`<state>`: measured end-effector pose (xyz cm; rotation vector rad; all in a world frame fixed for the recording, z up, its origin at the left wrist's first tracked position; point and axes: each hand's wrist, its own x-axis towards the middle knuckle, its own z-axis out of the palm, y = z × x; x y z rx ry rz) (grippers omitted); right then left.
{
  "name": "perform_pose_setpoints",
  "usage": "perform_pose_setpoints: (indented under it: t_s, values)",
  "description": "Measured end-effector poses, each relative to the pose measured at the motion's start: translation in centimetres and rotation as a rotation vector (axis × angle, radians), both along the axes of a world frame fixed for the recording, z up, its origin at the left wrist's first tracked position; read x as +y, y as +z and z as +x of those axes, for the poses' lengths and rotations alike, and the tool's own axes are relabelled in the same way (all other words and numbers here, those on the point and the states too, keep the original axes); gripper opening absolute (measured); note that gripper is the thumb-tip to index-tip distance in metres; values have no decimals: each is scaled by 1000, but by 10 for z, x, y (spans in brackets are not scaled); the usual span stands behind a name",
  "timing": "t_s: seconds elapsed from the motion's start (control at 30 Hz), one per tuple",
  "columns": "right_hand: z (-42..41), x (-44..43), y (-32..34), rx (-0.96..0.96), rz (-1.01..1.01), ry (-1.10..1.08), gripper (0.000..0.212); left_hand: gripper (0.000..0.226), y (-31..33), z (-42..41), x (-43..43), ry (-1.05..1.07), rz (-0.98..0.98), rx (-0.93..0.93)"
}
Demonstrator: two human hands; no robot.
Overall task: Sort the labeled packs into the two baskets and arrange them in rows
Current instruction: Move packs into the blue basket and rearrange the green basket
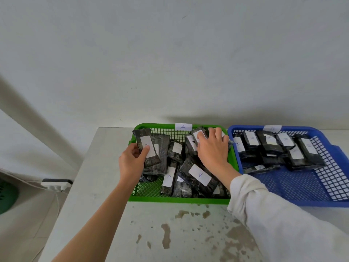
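Pinched one labeled pack (pixel 147 148) upright in the left hand (pixel 132 161), thumb on its label, over the left end of the green basket (pixel 179 200). Curled the right hand (pixel 213 150) over a second pack (pixel 199 136) at the back of the heap (pixel 190 174). Left most packs jumbled there, unsorted; got only a rough row (pixel 273 145) standing in the blue basket (pixel 302 202).

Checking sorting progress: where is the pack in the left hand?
Head view: the left hand holds the pack above the green basket's far-left corner, left of the right hand.
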<state>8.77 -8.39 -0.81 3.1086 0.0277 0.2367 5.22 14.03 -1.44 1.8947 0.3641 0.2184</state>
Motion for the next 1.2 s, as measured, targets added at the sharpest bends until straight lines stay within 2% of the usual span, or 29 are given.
perform_pose_setpoints:
  t_s: [0.07, 0.13, 0.23, 0.37, 0.5, 0.57, 0.7, 0.8, 0.93, 1.1, 1.2]
  values:
    - [0, 9, 2, -57, 33, 59, 30, 10, -1, -1, 2, 7, 8, 1]
    - [0, 28, -2, -90, 145, 226, 29, 10, -1, -2, 7, 24, 19, 0]
    - [1, 63, -12, 59, 358, 372, 30, 9, 0, -3, 17, 46, 25, -6]
    - [21, 94, -28, 306, 347, 184, 46, 7, -6, -6, 29, 33, 58, -2]
    - [43, 110, -36, 414, 385, -19, 68, 5, -10, -5, 36, 23, 3, 19]
    - [47, 117, -39, 390, 499, -73, 70, 5, -11, -4, 37, 37, -12, 22]
    - [49, 122, -42, 280, 877, -260, 53, 9, -13, -4, 37, 55, -24, 11]
    - [47, 124, -34, 231, 1142, -186, 41, 7, -15, -5, 37, 57, -39, 8]
    - [40, 119, -19, 337, 1135, 24, 48, 5, -14, -4, 35, 58, -58, 4]
    - [37, 84, 6, 255, 1187, 15, 58, 6, -10, -4, 35, 41, -85, 16]
    - [38, 51, 29, 234, 1193, -6, 52, 4, -6, -3, 33, 39, -80, 8]
